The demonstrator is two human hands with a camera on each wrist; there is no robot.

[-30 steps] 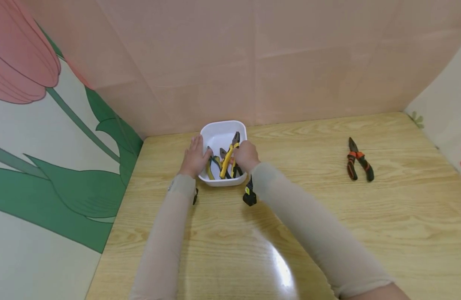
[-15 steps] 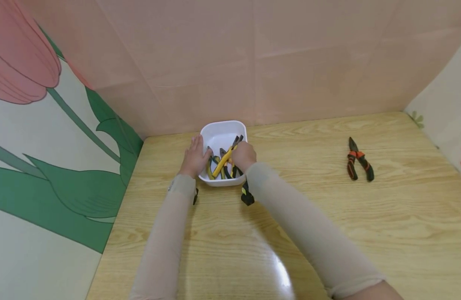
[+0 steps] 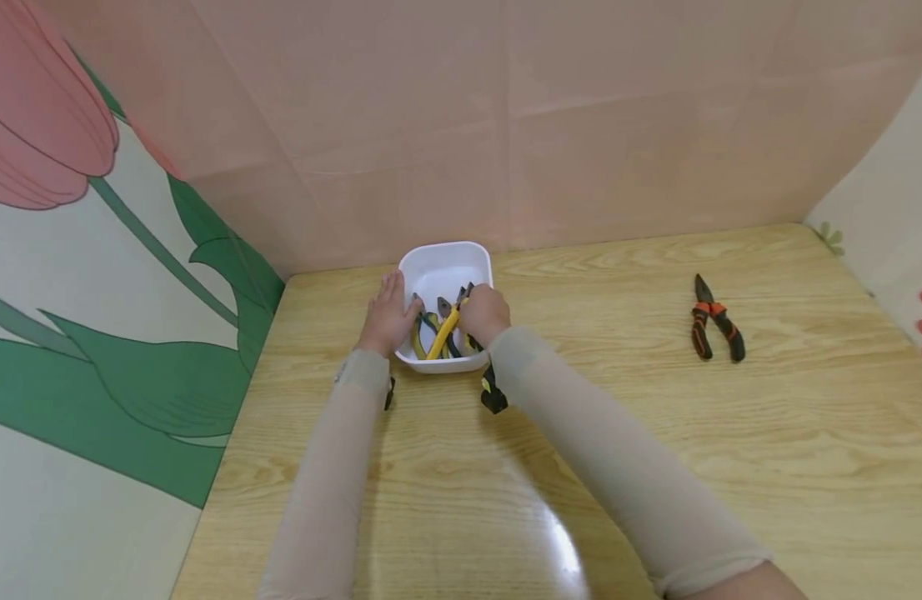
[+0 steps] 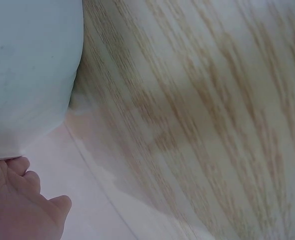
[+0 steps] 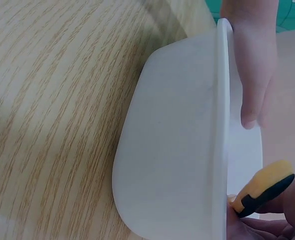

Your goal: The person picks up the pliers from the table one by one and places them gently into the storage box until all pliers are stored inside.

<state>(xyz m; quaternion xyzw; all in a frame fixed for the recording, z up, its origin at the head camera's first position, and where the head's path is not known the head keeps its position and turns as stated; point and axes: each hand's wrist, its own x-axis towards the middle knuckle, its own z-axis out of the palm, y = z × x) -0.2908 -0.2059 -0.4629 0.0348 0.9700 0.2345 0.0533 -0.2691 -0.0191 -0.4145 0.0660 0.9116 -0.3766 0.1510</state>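
A white plastic bin [image 3: 444,257] holds several pliers with yellow, green and dark handles. My left hand [image 3: 386,320] grips the bin's left wall, thumb inside the rim and fingers along the outside. In the left wrist view its fingertips touch the bin's rim. My right hand [image 3: 484,315] reaches over the right side and holds yellow-handled pliers [image 3: 442,335], slanted with the dark jaws up and to the right. One yellow and black handle [image 5: 267,185] sticks out beside that hand in the right wrist view. My right fingers hide part of the pliers.
Pliers with red and black handles [image 3: 716,327] lie apart on the right of the wooden table [image 3: 618,400]. A pink-covered wall [image 3: 498,150] rises just behind the bin. At the left stands a wall panel [image 3: 131,367] with a painted flower.
My right hand has shifted slightly left and lower, and the yellow-handled pliers have tilted and sunk further into the bin. The left hand and the bin have stayed in place.
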